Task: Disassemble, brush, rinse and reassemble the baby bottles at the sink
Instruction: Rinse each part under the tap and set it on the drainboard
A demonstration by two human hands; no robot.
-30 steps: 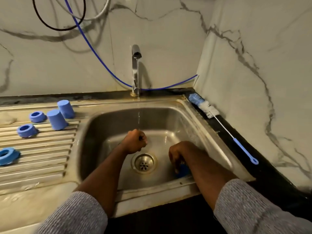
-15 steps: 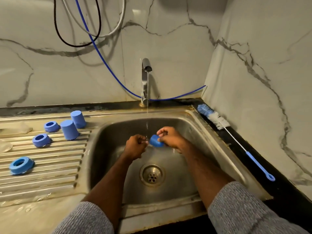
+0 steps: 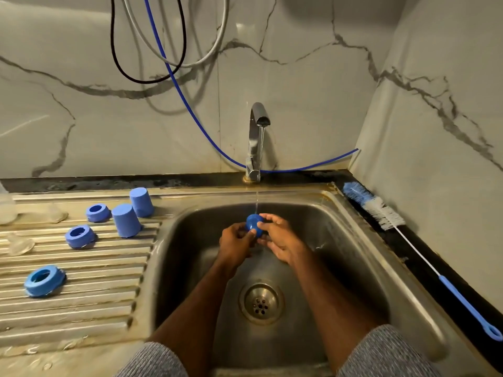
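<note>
Over the steel sink [image 3: 362, 257], under the running tap [image 3: 258, 137], both my hands hold a small blue bottle cap [image 3: 254, 223]. My right hand [image 3: 280, 238] pinches it from the right with fingertips and thumb. My left hand [image 3: 236, 242] is curled against its lower left side. Water falls onto the cap. On the draining board [image 3: 81, 295] to the left stand two blue caps [image 3: 126, 220] upside down and three blue screw rings [image 3: 80, 236]. Clear teats [image 3: 20, 246] lie at the far left.
A long blue-handled bottle brush [image 3: 381, 210] lies along the black counter right of the sink. Hoses and a blue tube [image 3: 174, 77] hang on the marble wall behind the tap. The drain [image 3: 261, 302] sits in the basin's middle. A clear bottle edge [image 3: 5, 208] shows at far left.
My right hand lifted a blue cap from the basin floor up to the water stream. My left hand came against it. The view tilted upward.
</note>
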